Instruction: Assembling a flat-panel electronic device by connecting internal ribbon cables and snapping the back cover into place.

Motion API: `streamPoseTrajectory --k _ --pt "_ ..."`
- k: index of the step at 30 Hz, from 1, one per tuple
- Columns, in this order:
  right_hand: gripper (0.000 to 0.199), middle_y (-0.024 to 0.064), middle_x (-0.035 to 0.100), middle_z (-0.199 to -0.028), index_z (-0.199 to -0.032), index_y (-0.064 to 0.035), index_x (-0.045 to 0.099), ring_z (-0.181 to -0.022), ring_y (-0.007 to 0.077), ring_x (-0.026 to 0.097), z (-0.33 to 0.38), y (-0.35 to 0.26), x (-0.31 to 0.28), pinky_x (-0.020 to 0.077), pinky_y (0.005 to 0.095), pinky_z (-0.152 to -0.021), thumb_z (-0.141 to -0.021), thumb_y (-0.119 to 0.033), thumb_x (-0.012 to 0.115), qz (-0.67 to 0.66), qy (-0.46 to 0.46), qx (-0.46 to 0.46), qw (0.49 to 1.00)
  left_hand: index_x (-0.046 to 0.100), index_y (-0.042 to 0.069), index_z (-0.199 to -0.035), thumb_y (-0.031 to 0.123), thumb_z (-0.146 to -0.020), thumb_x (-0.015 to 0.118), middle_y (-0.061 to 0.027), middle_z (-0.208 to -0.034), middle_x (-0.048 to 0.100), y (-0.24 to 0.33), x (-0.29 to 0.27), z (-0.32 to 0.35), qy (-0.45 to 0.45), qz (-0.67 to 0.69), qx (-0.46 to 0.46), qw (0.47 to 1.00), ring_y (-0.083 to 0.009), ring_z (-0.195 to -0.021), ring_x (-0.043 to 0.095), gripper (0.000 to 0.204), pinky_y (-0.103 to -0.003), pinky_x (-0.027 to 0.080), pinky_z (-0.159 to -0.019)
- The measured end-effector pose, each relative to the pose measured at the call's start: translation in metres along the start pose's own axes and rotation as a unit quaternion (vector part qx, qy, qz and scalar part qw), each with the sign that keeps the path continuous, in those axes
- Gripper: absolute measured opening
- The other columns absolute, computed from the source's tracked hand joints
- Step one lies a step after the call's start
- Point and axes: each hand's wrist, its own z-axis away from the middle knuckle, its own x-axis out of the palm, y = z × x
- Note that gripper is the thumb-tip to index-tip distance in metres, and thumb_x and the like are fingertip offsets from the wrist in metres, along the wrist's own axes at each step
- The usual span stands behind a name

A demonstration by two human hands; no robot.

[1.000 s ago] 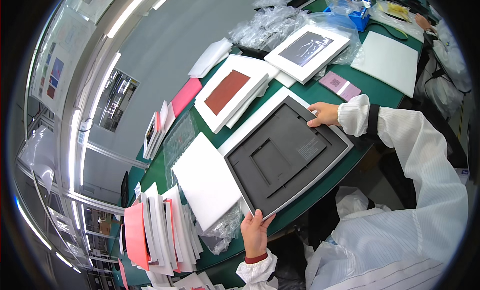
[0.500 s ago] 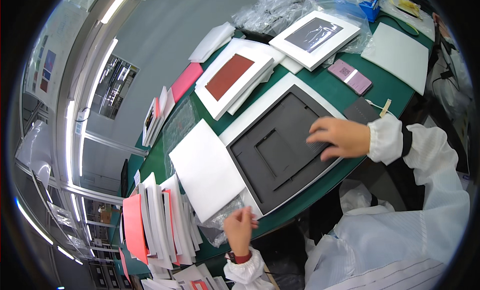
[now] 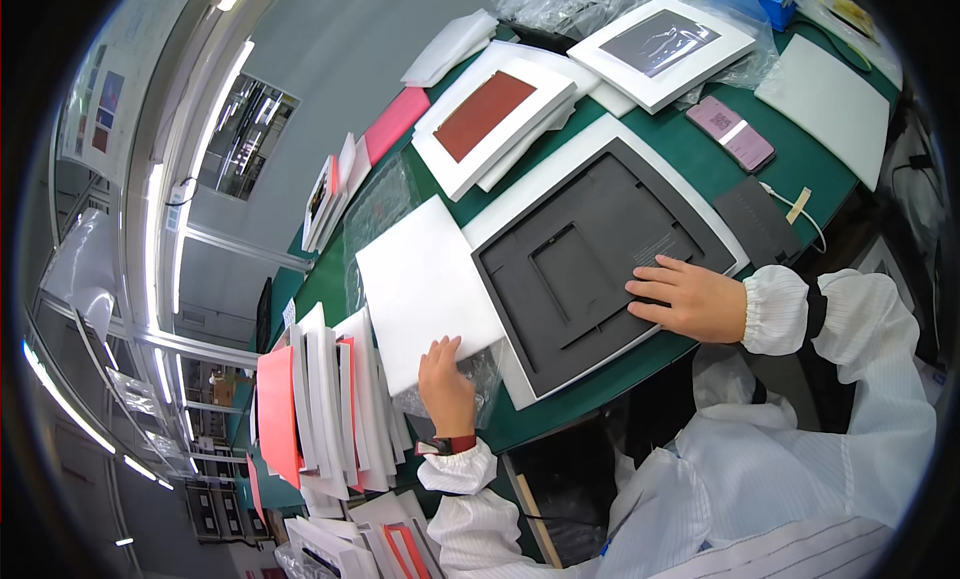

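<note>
A dark grey plastic panel (image 3: pixel 600 289) with a recessed rectangle lies in the middle of the green table, on a larger white sheet (image 3: pixel 520 214). My right hand (image 3: pixel 690 301) rests on the panel's near right edge, fingers spread and holding nothing. To the panel's left, a white foam sheet (image 3: pixel 425 279) overlaps a clear plastic bag. At that sheet's near edge is my left hand (image 3: pixel 447 384), open, its fingertips on the sheet. I cannot tell whether its thumb is under the edge.
White frames, one with a brown-red centre (image 3: pixel 485 116) and one with a grey film centre (image 3: pixel 662 42), lie beyond. A pink phone (image 3: pixel 731 133) and a dark grey box (image 3: pixel 757 219) with a white cable are on the right. Stacked white and red sheets (image 3: pixel 325 399) stand at left.
My left hand has moved up and left onto the white foam sheet. My right hand has settled onto the panel's near edge. The whole view has shifted a little.
</note>
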Motion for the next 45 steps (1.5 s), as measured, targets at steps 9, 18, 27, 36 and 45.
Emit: streamPoseTrajectory --k 9,18,27,36,45 --pt "0.045 0.0195 0.047 -0.127 -0.115 0.0008 0.053 -0.125 0.0339 0.042 -0.003 -0.001 0.001 0.0335 0.0482 -0.104 -0.071 -0.001 0.065 -0.018 0.017 0.002 1.0 0.061 0.003 -0.108 -0.01 -0.071 0.048 -0.0168 -0.116 0.059 -0.007 0.001 -0.013 0.113 -0.138 0.095 0.979 -0.0335 -0.117 0.05 0.042 -0.049 0.03 -0.104" --pt "0.04 0.0182 0.048 -0.127 -0.111 0.0008 0.054 -0.124 0.0335 0.042 -0.001 0.0 0.003 0.0323 0.0477 -0.105 -0.073 0.0 0.063 -0.029 0.013 0.033 0.999 0.066 0.005 -0.106 -0.014 -0.072 0.042 -0.0164 -0.114 0.062 -0.001 -0.05 -0.038 0.395 -0.077 0.038 0.914 -0.033 -0.117 0.052 0.046 -0.045 0.031 -0.106" --pt "0.04 0.0177 0.048 -0.128 -0.113 -0.0003 0.053 -0.125 0.0322 0.041 0.003 -0.008 0.006 0.0298 0.0457 -0.107 -0.074 -0.001 0.062 -0.053 0.046 0.04 0.997 0.067 0.006 -0.098 -0.011 -0.069 0.042 -0.0184 -0.112 0.062 -0.039 -0.004 -0.023 0.263 -0.122 0.005 0.957 -0.0359 -0.119 0.049 0.042 -0.05 0.019 -0.111" --pt "0.043 0.0194 0.046 -0.129 -0.116 -0.0027 0.053 -0.127 0.0329 0.039 0.016 -0.017 -0.005 0.0284 0.046 -0.108 -0.076 -0.008 0.066 -0.087 0.073 0.076 0.991 0.062 0.004 -0.105 -0.012 -0.071 0.045 -0.0185 -0.117 0.059 -0.03 0.009 -0.034 0.143 -0.124 -0.008 0.982 -0.0354 -0.118 0.049 0.041 -0.052 0.021 -0.109" --pt "0.034 0.0142 0.053 -0.117 -0.106 -0.0061 0.06 -0.121 0.0311 0.045 0.075 -0.028 -0.03 0.0332 0.0481 -0.106 -0.073 -0.007 0.068 -0.14 0.153 0.145 0.967 0.06 0.0 -0.102 -0.011 -0.079 0.045 -0.0184 -0.106 0.062 0.0 0.005 -0.028 0.205 -0.027 0.065 0.976 -0.0361 -0.104 0.056 0.03 -0.042 0.042 -0.091"
